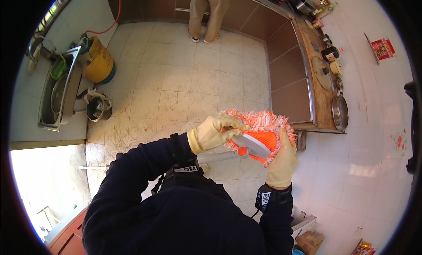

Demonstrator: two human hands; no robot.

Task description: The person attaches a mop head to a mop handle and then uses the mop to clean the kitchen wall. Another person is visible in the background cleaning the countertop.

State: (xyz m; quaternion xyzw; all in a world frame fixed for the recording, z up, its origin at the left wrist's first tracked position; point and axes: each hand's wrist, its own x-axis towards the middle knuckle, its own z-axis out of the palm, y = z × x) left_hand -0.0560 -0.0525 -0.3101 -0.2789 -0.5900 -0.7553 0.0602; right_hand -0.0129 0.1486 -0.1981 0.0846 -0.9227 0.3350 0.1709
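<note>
An orange and white shaggy mop pad (pixel 260 119) covers one side of a grey mop head plate (pixel 254 145), held up in front of my chest. My left hand (pixel 216 131), in a cream rubber glove, grips the pad's left edge with thumb and fingers. My right hand (pixel 283 159), gloved alike, holds the pad's right side, its fingers partly against the fringe. From an orange joint (pixel 242 151) under the plate, the grey mop pole (pixel 217 157) runs left and passes behind my left forearm.
A person (pixel 211 10) stands at the far brown cabinets. To the left are a metal sink (pixel 69 86), a yellow barrel (pixel 99 62) and a waste bin (pixel 105 112). A wooden counter (pixel 305 34) with pans and a glass lid (pixel 320 72) lines the right wall.
</note>
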